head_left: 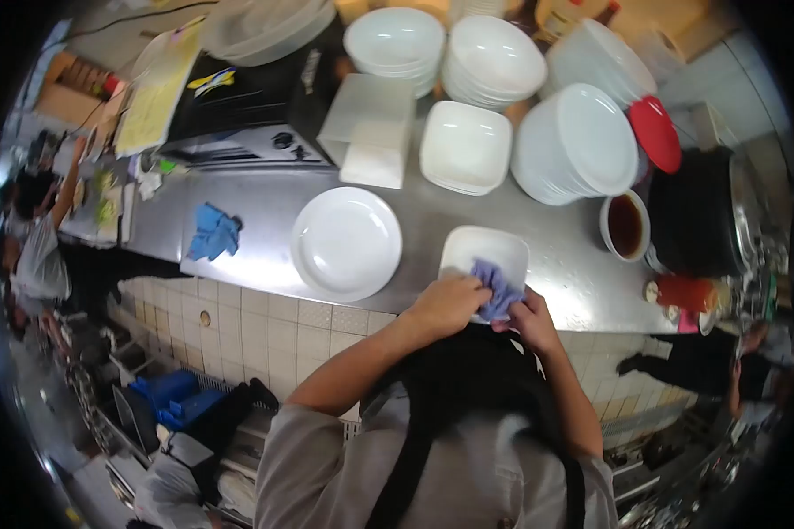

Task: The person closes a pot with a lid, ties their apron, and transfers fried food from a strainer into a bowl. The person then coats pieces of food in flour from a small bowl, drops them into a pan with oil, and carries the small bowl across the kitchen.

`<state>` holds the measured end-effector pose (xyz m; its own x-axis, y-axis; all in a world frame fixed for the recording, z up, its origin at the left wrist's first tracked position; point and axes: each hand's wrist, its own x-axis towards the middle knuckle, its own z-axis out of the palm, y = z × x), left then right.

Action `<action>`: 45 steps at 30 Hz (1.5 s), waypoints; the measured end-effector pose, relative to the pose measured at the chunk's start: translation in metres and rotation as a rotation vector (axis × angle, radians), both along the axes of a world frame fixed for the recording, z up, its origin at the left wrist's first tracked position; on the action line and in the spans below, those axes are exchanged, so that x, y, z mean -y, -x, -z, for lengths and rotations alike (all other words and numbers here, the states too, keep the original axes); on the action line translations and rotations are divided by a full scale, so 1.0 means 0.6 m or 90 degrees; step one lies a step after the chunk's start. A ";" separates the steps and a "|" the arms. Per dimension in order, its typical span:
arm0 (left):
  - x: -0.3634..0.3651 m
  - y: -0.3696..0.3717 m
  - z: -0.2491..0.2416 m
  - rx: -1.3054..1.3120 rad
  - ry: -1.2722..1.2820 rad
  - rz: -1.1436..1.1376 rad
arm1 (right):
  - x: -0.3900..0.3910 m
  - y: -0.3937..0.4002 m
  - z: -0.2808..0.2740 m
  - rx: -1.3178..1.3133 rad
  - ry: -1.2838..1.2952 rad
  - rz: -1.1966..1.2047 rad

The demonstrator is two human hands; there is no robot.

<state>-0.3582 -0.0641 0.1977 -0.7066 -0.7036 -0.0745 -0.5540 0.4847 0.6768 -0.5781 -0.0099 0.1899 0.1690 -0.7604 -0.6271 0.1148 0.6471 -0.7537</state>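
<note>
A white square dish (466, 248) lies on the steel counter (265, 189), close to its front edge. A purple cloth (500, 291) is bunched over the dish's lower part. My left hand (457, 302) is closed on the cloth from the left. At the dish's lower right corner my right hand (528, 319) is closed, with its fingertips at the cloth and the rim; whether it grips the cloth, the dish or both is hard to tell. A round white plate (347, 243) lies to the left.
A blue cloth (213, 232) lies on the counter's left. Behind stand stacked square dishes (466, 143), stacked bowls (395, 44), a plate stack (591, 141) and a black oven (247, 106). On the right are a sauce bowl (625, 226) and a black pot (692, 207). Several people are around.
</note>
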 end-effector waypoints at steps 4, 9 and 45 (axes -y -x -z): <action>-0.004 -0.102 -0.057 -0.030 -0.059 -0.039 | 0.000 -0.001 -0.021 -0.037 0.051 -0.036; 0.036 -0.297 -0.131 -0.179 0.062 -0.414 | 0.018 0.015 -0.025 -0.041 0.054 0.006; -0.798 0.324 -0.239 0.242 0.184 -1.042 | -0.255 -0.025 -0.141 0.228 0.149 -0.970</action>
<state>-0.5525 0.4150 0.3414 0.7406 -0.6430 0.1950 -0.6591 -0.6387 0.3970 -0.5633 0.1433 0.2747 0.9403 0.1835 -0.2866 -0.3206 0.1950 -0.9269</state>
